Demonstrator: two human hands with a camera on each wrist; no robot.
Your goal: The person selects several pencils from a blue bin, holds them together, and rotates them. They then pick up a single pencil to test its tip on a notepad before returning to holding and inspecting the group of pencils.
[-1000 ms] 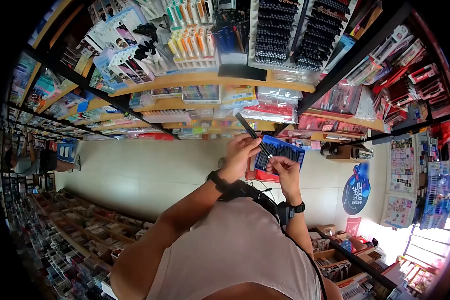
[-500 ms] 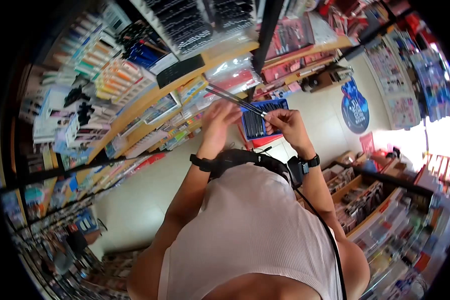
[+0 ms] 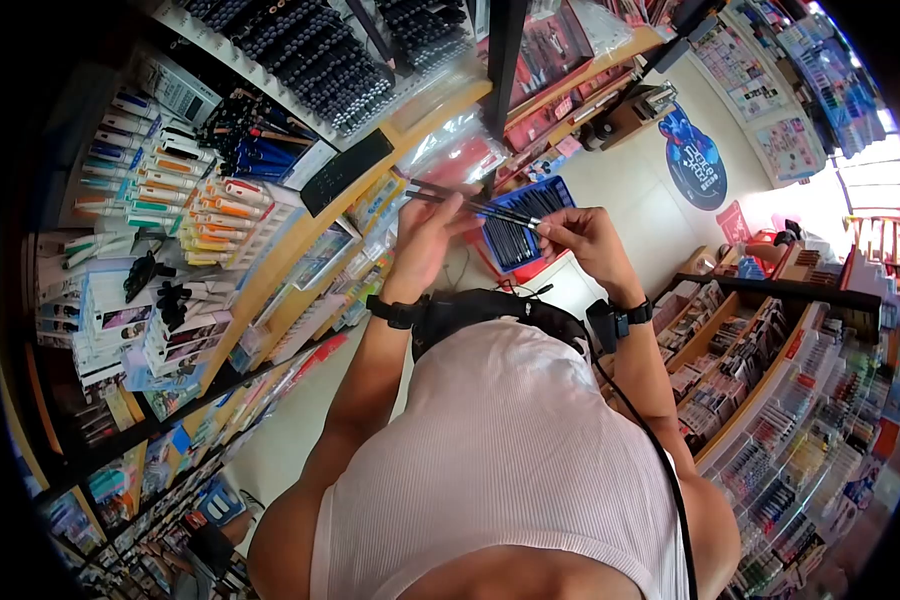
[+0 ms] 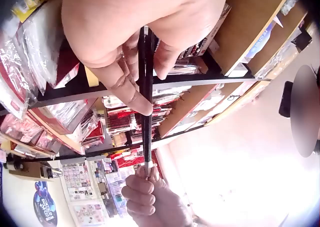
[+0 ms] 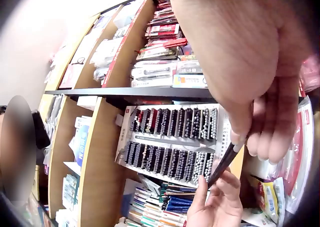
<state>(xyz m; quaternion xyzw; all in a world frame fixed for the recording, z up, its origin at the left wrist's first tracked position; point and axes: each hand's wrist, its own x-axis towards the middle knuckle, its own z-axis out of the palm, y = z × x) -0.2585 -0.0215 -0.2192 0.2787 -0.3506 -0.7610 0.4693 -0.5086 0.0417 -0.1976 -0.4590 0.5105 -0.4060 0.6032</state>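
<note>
A few slim black pens (image 3: 510,213) with silvery ends slant between the two hands, in front of the shelves. My right hand (image 3: 592,245) pinches their near ends between thumb and fingertips. Toward the far ends, my left hand (image 3: 420,245) holds the pens, thumb on one side and fingers on the other. In the left wrist view two dark shafts (image 4: 147,82) run side by side from the left fingers down to the right fist (image 4: 150,194). Just beyond the hands sits a blue basket (image 3: 490,245) filled with similar dark pens.
The basket rests on something red (image 3: 550,272). A wooden shelf edge (image 3: 440,112) carries a rack of dark pens (image 3: 320,70) and white boxes with colourful pens (image 3: 205,200). Boxed goods (image 3: 710,340) fill a low display at right. Black straps and a cable cross the body.
The view has swung toward the right. My left hand first held the pens, came off them with its fingers spread, and now has hold of their far ends. The right hand has kept its pinch.
</note>
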